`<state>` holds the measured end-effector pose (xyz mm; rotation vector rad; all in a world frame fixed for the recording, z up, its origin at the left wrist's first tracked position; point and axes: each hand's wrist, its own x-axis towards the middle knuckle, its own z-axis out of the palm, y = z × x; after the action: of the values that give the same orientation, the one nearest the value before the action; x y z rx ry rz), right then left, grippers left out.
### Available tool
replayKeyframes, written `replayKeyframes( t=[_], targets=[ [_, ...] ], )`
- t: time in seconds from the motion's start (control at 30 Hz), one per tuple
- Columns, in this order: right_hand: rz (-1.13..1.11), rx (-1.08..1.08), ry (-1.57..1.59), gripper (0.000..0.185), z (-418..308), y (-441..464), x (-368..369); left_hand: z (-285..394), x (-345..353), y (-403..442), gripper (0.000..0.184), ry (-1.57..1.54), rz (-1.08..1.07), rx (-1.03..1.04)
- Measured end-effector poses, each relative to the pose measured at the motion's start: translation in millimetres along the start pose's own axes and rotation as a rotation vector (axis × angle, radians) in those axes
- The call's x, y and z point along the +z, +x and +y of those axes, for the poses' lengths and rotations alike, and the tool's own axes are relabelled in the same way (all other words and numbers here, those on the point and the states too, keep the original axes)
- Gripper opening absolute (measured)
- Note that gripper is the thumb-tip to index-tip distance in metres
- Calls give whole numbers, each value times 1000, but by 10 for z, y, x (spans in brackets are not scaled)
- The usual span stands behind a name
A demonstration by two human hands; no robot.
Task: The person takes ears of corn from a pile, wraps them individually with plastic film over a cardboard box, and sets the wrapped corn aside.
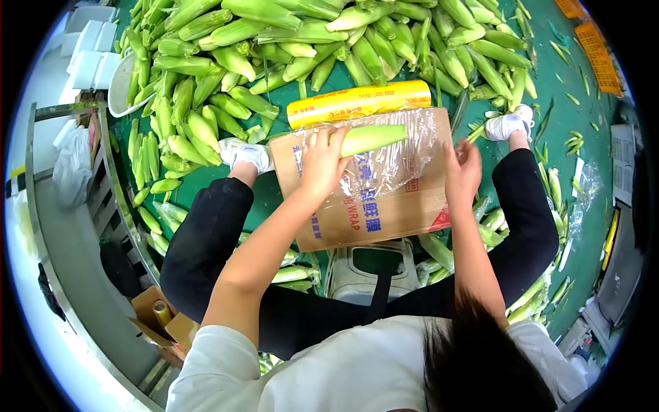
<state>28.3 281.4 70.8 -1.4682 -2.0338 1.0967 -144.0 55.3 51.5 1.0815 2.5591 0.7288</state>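
My left hand is closed around the left end of a light green corn cob, which lies over clear plastic film on a flat cardboard box. At the box's right edge is my right hand, its fingers curled and partly hidden from view. Whether those fingers hold anything is too small to tell. A yellow roll of wrap rests along the far edge of the box, just beyond the cob.
A large heap of green corn covers the floor ahead. More cobs lie near the white stool. To the left stand a metal rack and an open carton. An orange crate is at the far right.
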Motion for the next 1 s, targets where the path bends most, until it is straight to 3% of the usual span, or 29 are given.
replayKeyframes(
  t=[0.03, 0.07, 0.13, 0.23, 0.27, 0.33, 0.37, 0.4, 0.47, 0.57, 0.6, 0.63, 0.67, 0.7, 0.73, 0.77, 0.87, 0.93, 1.0],
  targets=[
    [-179, 152, -281, 49, -40, -91, -85, 6, 22, -75, 68, -7, 16, -5],
    [-263, 92, -491, 52, -70, -264, -80, 28, 59, -133, 66, -14, 30, -11],
    [-327, 56, -553, 46, -79, -388, 69, 94, 137, -187, 66, 47, 36, 71],
    [-199, -54, 44, 34, 869, -310, 321, 159, 187, -271, 66, 280, 52, 145],
    [-90, 123, 297, 21, 910, -381, 217, 155, 176, -294, 67, 288, 44, 143],
    [30, 246, 530, 17, 676, -569, -32, 163, 191, -314, 68, 293, 38, 140],
    [34, 138, 544, 16, 653, -629, -22, 144, 196, -320, 68, 301, 17, 145],
    [46, -222, 255, 10, 450, -629, -23, 113, 231, -301, 65, 314, 30, 172],
    [38, -750, 26, 12, -51, -544, 131, 39, 294, -286, 59, 351, 42, 218],
    [-472, -844, -39, 29, 84, -364, 762, -16, 257, -542, 59, 294, 26, 304],
    [-503, -833, -57, 35, 77, -361, 796, -68, 238, -631, 61, 276, 8, 336],
    [-535, -820, -77, 42, 88, -331, 770, -271, 232, -801, 56, 311, -39, 649],
    [-570, -803, -100, 49, 118, -314, 742, -348, 127, -943, 55, 265, -126, 557],
    [-555, -959, -70, 71, 118, -296, 743, -379, 33, -1088, 54, 213, -215, 463],
    [-578, -987, -140, 74, 121, -294, 752, -393, -20, -1182, 53, 160, -299, 371],
    [-593, -1019, -208, 77, 60, -273, 746, -471, 17, -1197, 39, 188, -137, 349],
    [-645, -1097, -328, 80, 56, -225, 788, -584, 79, -991, 22, 198, -94, 345],
    [-658, -1081, -369, 75, 45, -228, 670, -615, -92, -889, 10, 151, -32, 563],
    [-751, -1041, -360, 69, 155, -279, 408, -578, -367, -884, 11, 21, -237, 567]
  ],
)
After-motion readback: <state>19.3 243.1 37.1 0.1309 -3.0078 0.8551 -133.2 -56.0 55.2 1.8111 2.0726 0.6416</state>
